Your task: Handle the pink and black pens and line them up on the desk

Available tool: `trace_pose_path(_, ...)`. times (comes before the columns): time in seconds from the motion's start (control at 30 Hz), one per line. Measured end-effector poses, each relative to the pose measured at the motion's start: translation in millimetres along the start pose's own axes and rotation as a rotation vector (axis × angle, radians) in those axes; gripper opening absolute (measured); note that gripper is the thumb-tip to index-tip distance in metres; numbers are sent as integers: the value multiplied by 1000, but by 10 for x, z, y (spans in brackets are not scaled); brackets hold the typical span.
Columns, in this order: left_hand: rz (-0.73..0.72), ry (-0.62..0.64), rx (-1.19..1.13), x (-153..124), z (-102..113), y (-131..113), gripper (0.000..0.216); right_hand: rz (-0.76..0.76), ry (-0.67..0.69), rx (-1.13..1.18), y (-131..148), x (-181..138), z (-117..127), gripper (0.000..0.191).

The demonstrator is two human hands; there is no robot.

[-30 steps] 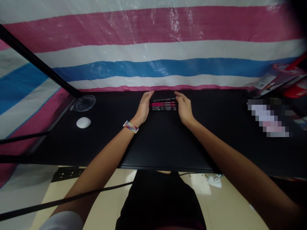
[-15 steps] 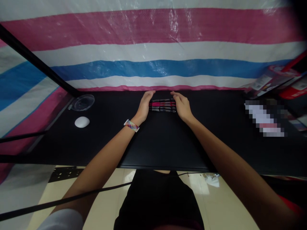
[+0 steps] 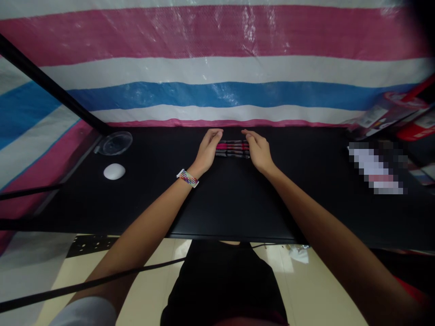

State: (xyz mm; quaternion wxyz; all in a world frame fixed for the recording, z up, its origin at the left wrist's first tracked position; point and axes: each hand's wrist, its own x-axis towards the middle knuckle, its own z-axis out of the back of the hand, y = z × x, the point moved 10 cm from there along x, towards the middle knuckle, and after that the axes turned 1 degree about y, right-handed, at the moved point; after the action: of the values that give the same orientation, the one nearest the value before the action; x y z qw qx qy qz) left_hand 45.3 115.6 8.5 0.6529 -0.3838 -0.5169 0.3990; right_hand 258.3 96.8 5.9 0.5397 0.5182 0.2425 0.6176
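Several pens (image 3: 233, 148), pink and black, lie side by side in a row near the far edge of the black table (image 3: 231, 203). My left hand (image 3: 208, 149) stands on edge against the row's left ends, its fingers curling over them. Against the right ends stands my right hand (image 3: 258, 149), fingers together and slightly bent. Both hands press the pens from the sides; a coloured band is on my left wrist.
A clear plastic lid (image 3: 115, 143) and a white oval object (image 3: 114, 171) lie at the far left. Red packages (image 3: 390, 113) and a blurred-out item (image 3: 374, 172) sit at the right. A striped tarp (image 3: 217, 68) hangs behind the table.
My left hand has shifted slightly right and its fingers have curled over the pens' ends, so the row between my hands looks shorter. The right hand has hardly moved.
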Motion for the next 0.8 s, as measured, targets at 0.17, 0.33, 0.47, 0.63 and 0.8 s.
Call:
trace_pose_path(0.17,-1,14,-26,3,-37,42,39,-32,5,77,-82,6,-53,41)
trace_pose_path(0.33,21,1,-95,10,-51,202,36,-124,-67,266,-292,9,-53,39)
trace_pose_path(0.47,49,-7,-147,-43,-35,192,34,-156,-62,375,-373,-4,-75,43)
trace_pose_path(0.63,52,-33,-167,-124,14,96,35,-140,-55,387,-323,-72,-93,42)
trace_pose_path(0.8,49,-29,-150,-166,10,88,35,-125,-68,333,-253,-133,-73,38)
